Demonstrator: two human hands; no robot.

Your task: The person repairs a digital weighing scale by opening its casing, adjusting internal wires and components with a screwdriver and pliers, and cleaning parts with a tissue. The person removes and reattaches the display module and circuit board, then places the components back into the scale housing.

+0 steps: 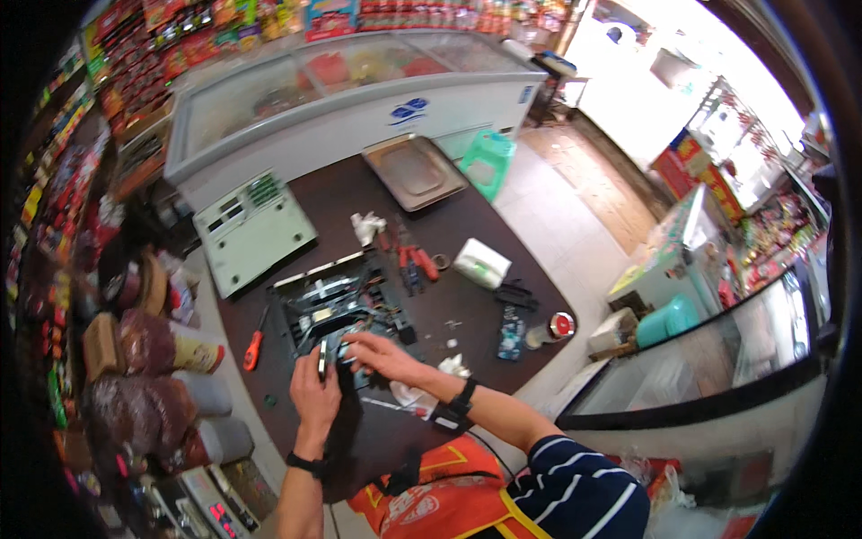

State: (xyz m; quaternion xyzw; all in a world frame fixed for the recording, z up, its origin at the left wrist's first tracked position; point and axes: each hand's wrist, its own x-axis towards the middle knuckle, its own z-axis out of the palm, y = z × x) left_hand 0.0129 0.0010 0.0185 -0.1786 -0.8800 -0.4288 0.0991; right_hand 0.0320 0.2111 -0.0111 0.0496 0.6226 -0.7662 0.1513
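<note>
My left hand (314, 393) is closed around a small, slim, dark part (323, 358) held upright at the near edge of an opened black chassis (292, 314). Inside the chassis are wires and electronic parts. My right hand (384, 358) is beside it, fingertips pinched together over the chassis; whatever they hold is too small to make out. Left of the chassis lies a screwdriver (253, 350) with a red-orange handle. Beyond it rests a pale green housing (256, 238) with a keypad and display windows. Red-handled pliers (426, 263) lie past the chassis's far right corner.
The dark table (314, 202) also bears a metal tray (415, 172), a white tissue pack (482, 262), a tape roll (440, 261) and a red-topped container (560, 325). A chest freezer (359, 117) and green stool (488, 162) stand beyond; filled bags (144, 413) line the left.
</note>
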